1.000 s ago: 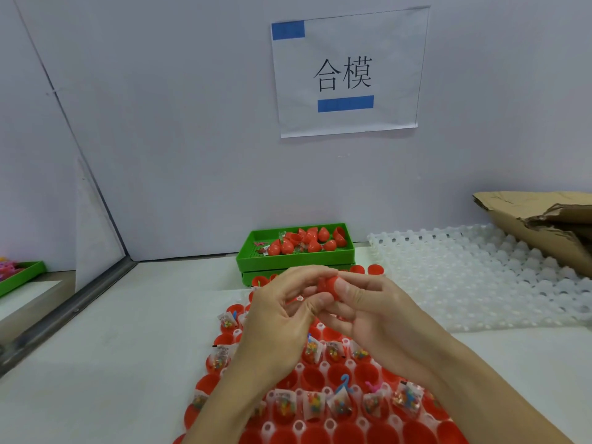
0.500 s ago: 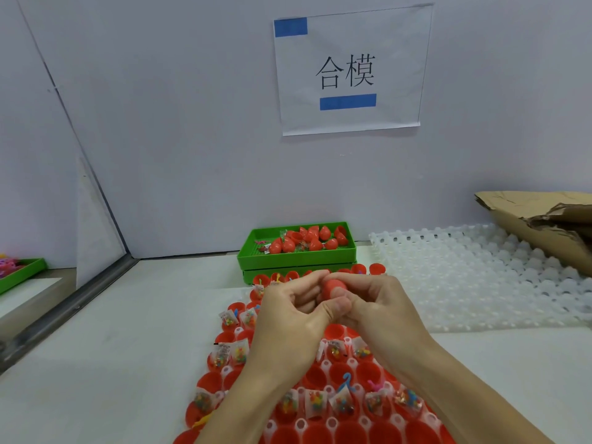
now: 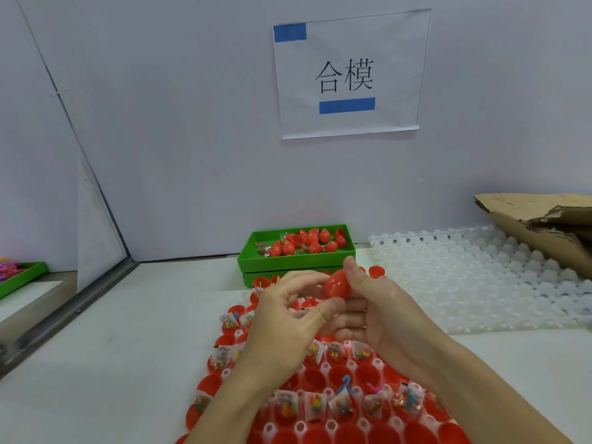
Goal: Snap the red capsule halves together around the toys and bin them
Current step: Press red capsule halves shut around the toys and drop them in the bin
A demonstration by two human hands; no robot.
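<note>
A closed red capsule [image 3: 335, 285] is held up over the tray, gripped by my right hand [image 3: 374, 310] between thumb and fingers. My left hand [image 3: 288, 318] is beside it on the left, its curled fingers and thumb tip touching the capsule's lower left side. Below the hands lies a white grid tray [image 3: 323, 366] of red capsule halves [image 3: 339, 376], several holding small bagged toys [image 3: 315, 405]. Behind it stands a green bin [image 3: 256, 261] with several closed red capsules [image 3: 315, 246] inside.
An empty white grid tray [image 3: 474, 277] lies at the right, with torn cardboard [image 3: 538, 225] over its far corner. A paper sign [image 3: 349, 75] hangs on the back wall. A second green tray [image 3: 22, 277] sits beyond a metal rail [image 3: 73, 309] on the left.
Both hands have risen and moved a little toward the green bin. The capsule now shows more fully, sitting in my right hand with my left hand easing off to its left side.
</note>
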